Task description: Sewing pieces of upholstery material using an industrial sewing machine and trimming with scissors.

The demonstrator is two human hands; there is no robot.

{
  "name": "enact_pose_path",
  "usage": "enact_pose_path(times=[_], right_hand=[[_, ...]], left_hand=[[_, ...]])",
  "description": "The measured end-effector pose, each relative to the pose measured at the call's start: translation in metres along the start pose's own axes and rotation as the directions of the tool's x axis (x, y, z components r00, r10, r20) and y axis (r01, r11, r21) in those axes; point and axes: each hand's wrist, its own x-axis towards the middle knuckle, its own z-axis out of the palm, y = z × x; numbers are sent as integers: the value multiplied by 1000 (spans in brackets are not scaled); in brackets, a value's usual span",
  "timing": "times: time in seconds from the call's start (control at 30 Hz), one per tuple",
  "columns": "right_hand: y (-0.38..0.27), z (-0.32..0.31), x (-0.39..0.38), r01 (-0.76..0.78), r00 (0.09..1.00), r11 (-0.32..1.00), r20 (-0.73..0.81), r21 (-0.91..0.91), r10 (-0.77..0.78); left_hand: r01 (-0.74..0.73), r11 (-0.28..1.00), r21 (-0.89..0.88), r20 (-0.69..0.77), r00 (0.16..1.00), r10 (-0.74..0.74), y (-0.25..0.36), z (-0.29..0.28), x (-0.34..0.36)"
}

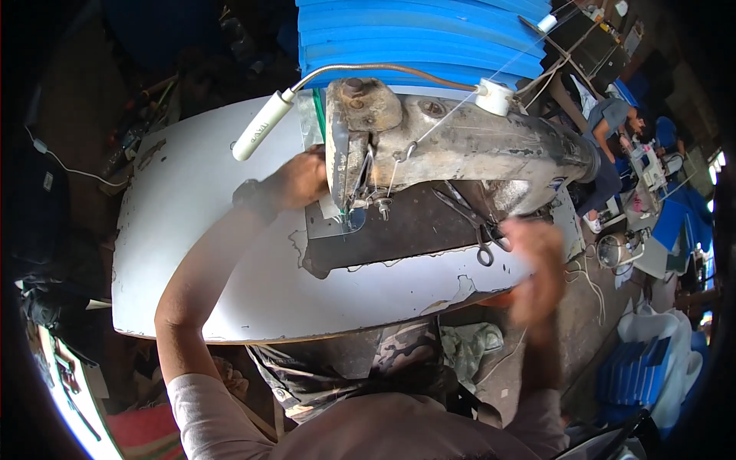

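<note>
A worn grey industrial sewing machine (475,142) stands across the table, threaded with white thread. My left hand (305,178) reaches behind the needle end of the machine head, beside a clear plastic piece (308,123) with a green edge. Its fingertips are hidden there, so I cannot tell what they hold. Dark metal scissors (466,211) lie on the machine bed under the arm, handles toward me. Just right of those handles is my right hand (537,261), smeared by motion. Its grip does not show.
A white lamp (263,125) on a bent metal neck hangs over the white tabletop (192,253), whose edges are chipped. Blue sheets (414,38) are stacked behind the machine. At the far right, another person (613,123) bends over a machine. A blue bundle (632,372) sits at the lower right.
</note>
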Motion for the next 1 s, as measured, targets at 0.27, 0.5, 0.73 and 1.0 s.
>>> enact_pose_path(times=[0.27, 0.5, 0.73, 1.0], right_hand=[[230, -109, 50, -459, 886, 832, -233, -311, 402], [267, -99, 74, -853, 519, 521, 67, -18, 852], [293, -93, 15, -316, 579, 650, -403, 691, 709], [284, -86, 28, -690, 685, 716, -411, -103, 601]], left_hand=[[-122, 862, 492, 165, 985, 45, 31, -40, -11], [165, 889, 426, 297, 903, -310, 68, -48, -38], [283, 837, 469, 243, 869, -431, 115, -47, -65], [383, 853, 353, 155, 876, -457, 132, -48, -98]])
